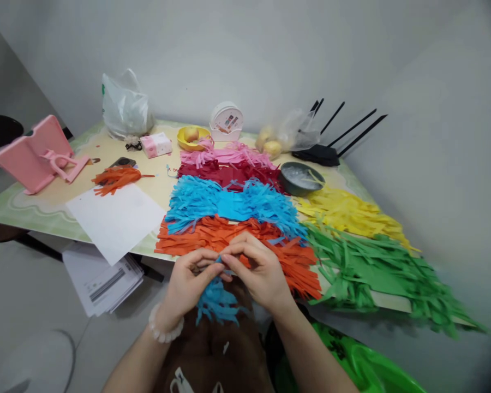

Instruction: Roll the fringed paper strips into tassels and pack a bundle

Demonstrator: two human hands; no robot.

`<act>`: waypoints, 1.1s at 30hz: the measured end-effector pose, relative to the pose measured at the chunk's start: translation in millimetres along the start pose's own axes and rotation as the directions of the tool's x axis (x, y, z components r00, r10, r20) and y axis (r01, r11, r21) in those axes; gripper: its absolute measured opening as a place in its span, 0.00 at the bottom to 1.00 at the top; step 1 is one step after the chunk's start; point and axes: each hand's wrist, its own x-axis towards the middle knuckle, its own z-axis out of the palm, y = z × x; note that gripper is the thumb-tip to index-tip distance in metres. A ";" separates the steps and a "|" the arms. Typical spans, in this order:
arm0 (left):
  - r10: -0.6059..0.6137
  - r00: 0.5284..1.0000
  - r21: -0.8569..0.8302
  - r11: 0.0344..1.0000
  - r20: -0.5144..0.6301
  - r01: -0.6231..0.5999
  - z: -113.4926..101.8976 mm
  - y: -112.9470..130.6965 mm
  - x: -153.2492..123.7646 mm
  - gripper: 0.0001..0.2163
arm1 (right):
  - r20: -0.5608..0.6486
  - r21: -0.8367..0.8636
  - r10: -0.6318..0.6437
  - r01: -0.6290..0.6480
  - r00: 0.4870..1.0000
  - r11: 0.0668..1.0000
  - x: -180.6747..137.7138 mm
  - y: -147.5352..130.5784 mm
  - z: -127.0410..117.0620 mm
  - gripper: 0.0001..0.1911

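My left hand (190, 278) and my right hand (257, 270) meet at the near table edge, both pinched on a blue fringed paper strip (216, 300) that hangs down between them. My left wrist wears a pale bead bracelet (163, 330). Just beyond my fingers lies an orange fringed paper pile (229, 237), then a blue pile (229, 204), a dark red pile (233, 174) and a pink pile (229, 155).
Yellow fringe (347, 210) and green fringe (372, 267) lie at the right. A grey bowl (300, 177), white sheet (117, 218), small orange bundle (114, 177), pink tablet stand (36, 153), plastic bag (125, 106), yellow fruit bowl (192, 136) and black router (325, 153) share the table (33, 204).
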 end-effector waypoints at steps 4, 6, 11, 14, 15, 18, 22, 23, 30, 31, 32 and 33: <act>-0.007 0.998 -0.043 0.999 -0.058 0.005 -3.5 -3.2 2.3 0.13 | -0.051 -0.081 -0.072 0.068 0.996 0.994 3.1 -4.2 3.3 0.05; -0.029 0.995 -0.090 0.996 -0.092 0.020 -2.1 -7.9 2.9 0.13 | -0.074 -0.115 -0.114 0.105 0.991 0.988 5.0 -4.8 6.4 0.06; -0.074 0.985 -0.170 0.984 -0.155 0.047 -2.7 -17.8 -9.3 0.14 | -0.123 -0.131 -0.134 0.118 0.983 0.984 5.6 -2.0 20.2 0.07; -0.130 0.969 -0.052 0.991 -0.209 0.122 -43.9 -3.4 -22.9 0.16 | -0.096 -0.057 -0.083 0.078 0.992 0.995 1.4 4.7 21.2 0.05; -0.092 0.957 0.075 0.990 -0.275 0.117 -67.6 8.2 -24.2 0.16 | -0.078 -0.028 -0.058 0.056 0.995 0.998 0.1 8.5 19.0 0.07; 0.455 0.746 0.732 0.678 -0.486 0.063 -153.6 58.6 -3.4 0.13 | -0.039 -0.027 0.002 -0.003 0.999 1.000 0.8 23.6 7.9 0.12; 0.736 0.662 0.987 0.061 -0.144 0.146 -241.3 107.9 85.5 0.11 | -0.050 -0.186 -0.014 0.005 0.999 0.982 23.9 47.3 -11.4 0.08; 0.706 0.699 0.991 0.022 -0.110 0.133 -252.0 109.0 111.5 0.10 | -0.073 -0.234 -0.031 0.013 0.997 0.972 34.3 53.3 -17.9 0.09; 0.436 0.900 0.991 -0.125 0.006 0.054 -262.0 51.2 210.2 0.10 | -0.146 -0.617 -0.090 -0.019 0.985 0.787 130.0 89.1 -71.8 0.14; 0.412 0.911 0.988 -0.146 0.011 0.054 -262.5 46.5 211.7 0.10 | -0.098 -0.666 -0.074 -0.011 0.992 0.746 143.8 94.1 -74.0 0.14; 0.394 0.919 0.984 -0.169 0.015 0.057 -263.0 44.6 211.2 0.11 | -0.045 -0.700 -0.050 0.005 0.998 0.714 157.3 99.6 -73.9 0.14; 0.382 0.924 0.979 -0.195 0.018 0.061 -262.9 45.3 209.1 0.11 | 0.010 -0.719 -0.022 0.023 1.000 0.695 170.1 106.0 -71.8 0.13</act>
